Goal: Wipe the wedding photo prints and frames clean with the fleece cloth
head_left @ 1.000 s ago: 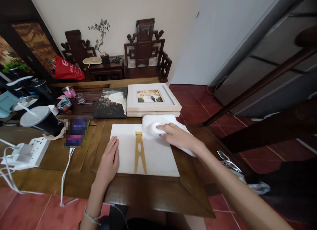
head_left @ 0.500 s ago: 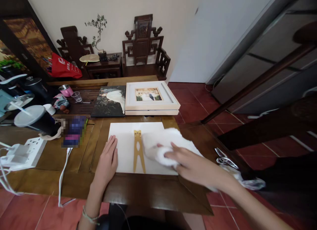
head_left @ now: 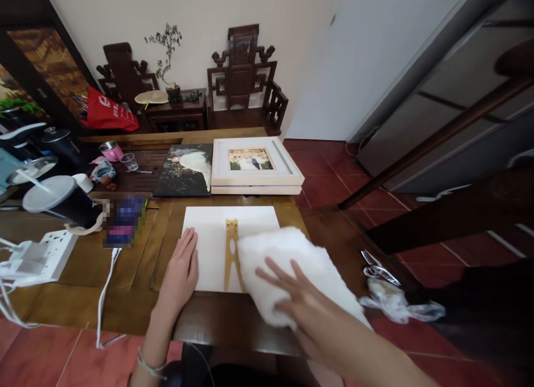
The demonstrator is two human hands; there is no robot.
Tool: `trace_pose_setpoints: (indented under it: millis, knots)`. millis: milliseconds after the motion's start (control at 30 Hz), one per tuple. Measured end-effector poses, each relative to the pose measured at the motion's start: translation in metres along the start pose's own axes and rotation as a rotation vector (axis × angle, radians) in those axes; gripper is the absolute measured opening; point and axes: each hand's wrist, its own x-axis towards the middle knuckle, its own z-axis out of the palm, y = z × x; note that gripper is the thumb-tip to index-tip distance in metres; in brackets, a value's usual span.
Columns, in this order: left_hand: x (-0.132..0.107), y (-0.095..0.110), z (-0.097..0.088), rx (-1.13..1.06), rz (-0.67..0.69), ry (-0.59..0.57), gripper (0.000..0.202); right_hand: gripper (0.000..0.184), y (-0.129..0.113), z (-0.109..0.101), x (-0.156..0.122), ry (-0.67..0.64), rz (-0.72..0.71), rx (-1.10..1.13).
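A white panel (head_left: 209, 248) lies flat on the wooden table, with a gold A-shaped stand leg (head_left: 230, 248) fixed by a small hinge at its far end. My left hand (head_left: 182, 264) rests flat on the panel's left edge, fingers straight and together, holding nothing. Bunched under my right hand (head_left: 287, 292) is a fluffy white cloth (head_left: 287, 248). The fingers spread over its top while the thumb side sinks into the folds. The cloth covers the panel's right part, hangs past the near edge and touches the stand leg's right side.
Behind the panel lie a dark photo print (head_left: 183, 173) and stacked framed pictures (head_left: 256, 178). At left are a phone (head_left: 125, 220), a lidded cup (head_left: 62, 203) and a power strip (head_left: 52, 259). Scissors (head_left: 379, 269) and a plastic bag (head_left: 396, 301) lie at right.
My right hand has moved toward me with the cloth, which now spreads wider over the panel's near right part. Its fingers have fanned out. My left hand has stayed in place.
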Motion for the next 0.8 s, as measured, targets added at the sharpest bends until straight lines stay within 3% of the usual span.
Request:
trace_pose_setpoints:
  millis: [100, 200, 367, 467, 533, 633, 800]
  knots:
    - [0.0, -0.002, 0.001, 0.005, 0.003, 0.002, 0.045, 0.044, -0.014, -0.011, -0.028, -0.075, -0.026, 0.062]
    - [0.0, -0.002, 0.001, 0.011, 0.005, -0.001, 0.045, 0.046, -0.001, -0.027, -0.021, -0.089, 0.031, 0.106]
    - [0.0, -0.002, 0.0, -0.006, 0.011, 0.01, 0.044, 0.04, 0.036, -0.04, 0.051, -0.04, 0.199, 0.09]
    - [0.0, -0.001, 0.0, -0.017, 0.004, 0.014, 0.044, 0.04, 0.04, -0.031, 0.095, 0.088, 0.226, 0.028]
    - [0.0, 0.0, -0.001, -0.016, 0.002, 0.013, 0.044, 0.043, 0.035, -0.018, 0.109, 0.135, 0.2, -0.026]
    - [0.0, 0.0, -0.001, -0.005, -0.001, 0.004, 0.044, 0.045, 0.019, 0.005, 0.1, 0.127, 0.13, -0.075]
    - [-0.001, -0.001, 0.0, 0.007, -0.005, -0.003, 0.044, 0.045, -0.021, 0.023, 0.036, 0.039, 0.006, -0.051]
